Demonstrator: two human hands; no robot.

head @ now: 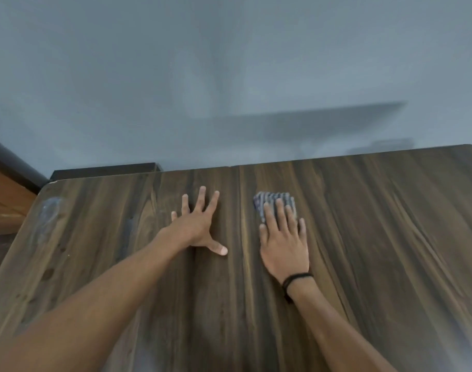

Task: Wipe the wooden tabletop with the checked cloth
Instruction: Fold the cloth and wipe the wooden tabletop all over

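Right hand: your right hand point(283, 237) lies flat on the checked cloth point(275, 205), fingers straight and close together, pressing the cloth down on the wood; nothing is curled round it; a dark band point(296, 280) circles that wrist.
Left hand: your left hand point(198, 224) rests palm-down on the bare wood, fingers spread wide and straight, thumb stretched out toward the right hand; it holds nothing.
Checked cloth: a small bunched pad, grey-blue and white check, blurred in the picture; its far half shows beyond your fingertips, the near half is hidden under the fingers; it sits in the far part of the table, just right of the seam point(239, 210) that runs front to back through the top.
Wooden tabletop: the wooden tabletop point(377, 251) is dark with streaked grain; its far edge runs along a grey wall point(229, 76); pale smears point(48, 218) mark the surface near the far left corner.
Hands to each other: the two hands lie near each other, apart, one on each side of the seam.
Beyond the table: a dark low ledge point(106, 170) stands behind the far left edge; orange-brown wood point(4, 202) shows at the left border.
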